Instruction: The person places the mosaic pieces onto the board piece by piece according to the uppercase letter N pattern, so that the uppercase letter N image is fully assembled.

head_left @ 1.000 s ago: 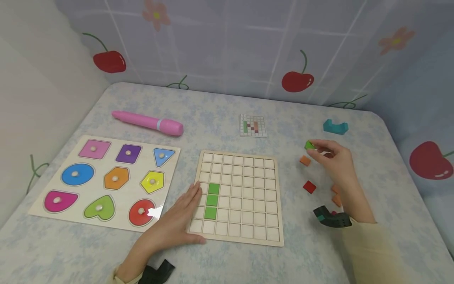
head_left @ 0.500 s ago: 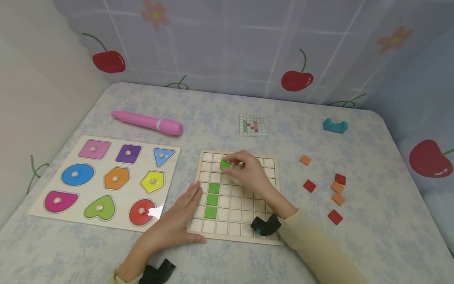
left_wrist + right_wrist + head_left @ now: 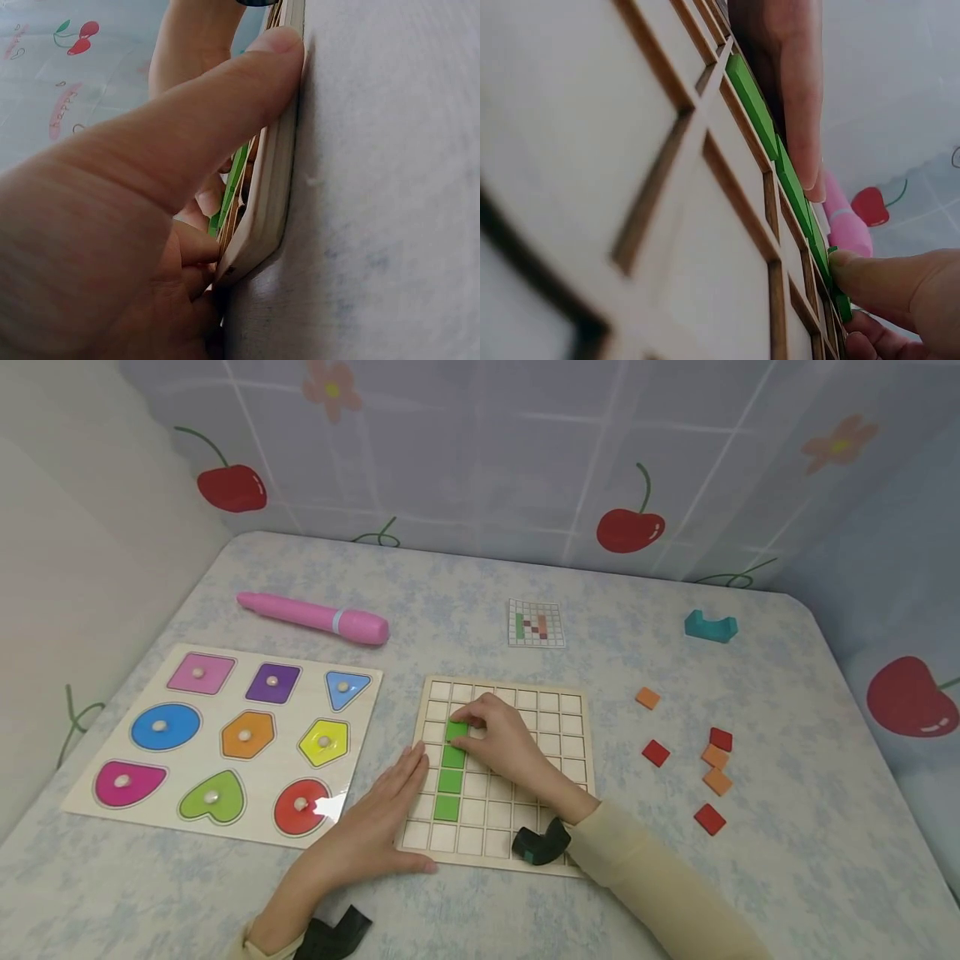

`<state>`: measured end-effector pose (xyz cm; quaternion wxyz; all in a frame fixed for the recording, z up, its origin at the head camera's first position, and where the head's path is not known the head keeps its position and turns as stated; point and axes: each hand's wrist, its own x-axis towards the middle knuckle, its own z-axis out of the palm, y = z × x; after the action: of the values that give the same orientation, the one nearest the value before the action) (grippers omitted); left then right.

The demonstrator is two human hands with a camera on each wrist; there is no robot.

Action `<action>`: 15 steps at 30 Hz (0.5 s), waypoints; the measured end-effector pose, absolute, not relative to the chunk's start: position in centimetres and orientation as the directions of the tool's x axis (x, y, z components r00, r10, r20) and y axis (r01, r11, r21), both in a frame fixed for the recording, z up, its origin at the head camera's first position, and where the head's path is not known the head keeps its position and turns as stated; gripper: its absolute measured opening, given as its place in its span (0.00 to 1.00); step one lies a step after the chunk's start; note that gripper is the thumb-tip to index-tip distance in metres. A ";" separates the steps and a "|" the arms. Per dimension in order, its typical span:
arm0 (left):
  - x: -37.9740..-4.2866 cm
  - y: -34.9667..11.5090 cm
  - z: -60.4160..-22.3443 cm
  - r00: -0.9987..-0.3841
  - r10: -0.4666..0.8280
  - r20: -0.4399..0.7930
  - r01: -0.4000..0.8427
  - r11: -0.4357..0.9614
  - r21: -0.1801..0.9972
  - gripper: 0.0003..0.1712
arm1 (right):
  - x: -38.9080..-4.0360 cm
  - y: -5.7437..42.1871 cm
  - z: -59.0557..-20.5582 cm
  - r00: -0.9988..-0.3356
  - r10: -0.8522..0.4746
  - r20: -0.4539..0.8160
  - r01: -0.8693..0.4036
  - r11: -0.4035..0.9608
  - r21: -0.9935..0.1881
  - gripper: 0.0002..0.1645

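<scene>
My right hand (image 3: 497, 737) pinches a green square tile (image 3: 457, 729) between thumb and index finger. The tile is at a cell in the second column of a wooden grid board (image 3: 517, 862). In line below it lie three other green tiles (image 3: 447, 808). From the right wrist view, the pinched tile (image 3: 843, 304) is at the far end of the green row, slightly tilted. My left hand (image 3: 367, 822) rests against the board's left side with fingers straight. Its thumb (image 3: 225, 105) touches the near edge in the left wrist view.
Several loose red tiles (image 3: 656, 753) and orange tiles (image 3: 647, 697) lie right of the board. A small printed grid card (image 3: 536, 624) and a teal curved block (image 3: 710, 627) are behind. On the left are a knobbed shape puzzle (image 3: 262, 752) and a pink pen-shaped object (image 3: 315, 617).
The right hand has picked the green tile up from the right side and carried it left to the board, then down into the green column. The left hand has stayed in place.
</scene>
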<state>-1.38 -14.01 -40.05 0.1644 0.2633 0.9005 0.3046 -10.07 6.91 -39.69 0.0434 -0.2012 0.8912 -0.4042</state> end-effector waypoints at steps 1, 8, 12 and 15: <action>-1.4 -14.0 -40.0 -0.807 0.574 -0.135 0.373 0.675 0.636 0.70 | -10.0 6.9 -39.7 -0.914 -0.395 0.089 -0.328 0.594 -0.735 0.16; -1.4 -13.9 -40.0 -0.807 0.574 -0.140 0.371 0.677 0.636 0.69 | -9.8 7.2 -39.7 -0.919 -0.383 0.090 -0.318 0.586 -0.745 0.15; -1.4 -14.0 -39.9 -0.810 0.569 -0.144 0.366 0.682 0.634 0.70 | -9.7 7.4 -39.6 -0.921 -0.381 0.082 -0.306 0.578 -0.757 0.14; -1.4 -13.9 -39.8 -0.812 0.565 -0.144 0.361 0.682 0.636 0.70 | -9.7 8.0 -39.0 -0.925 -0.370 0.084 -0.297 0.570 -0.766 0.14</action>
<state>-1.38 -13.94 -39.83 0.1668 0.2568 0.9017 0.3052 -9.69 7.97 -39.03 0.0429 -0.1885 0.8849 -0.4238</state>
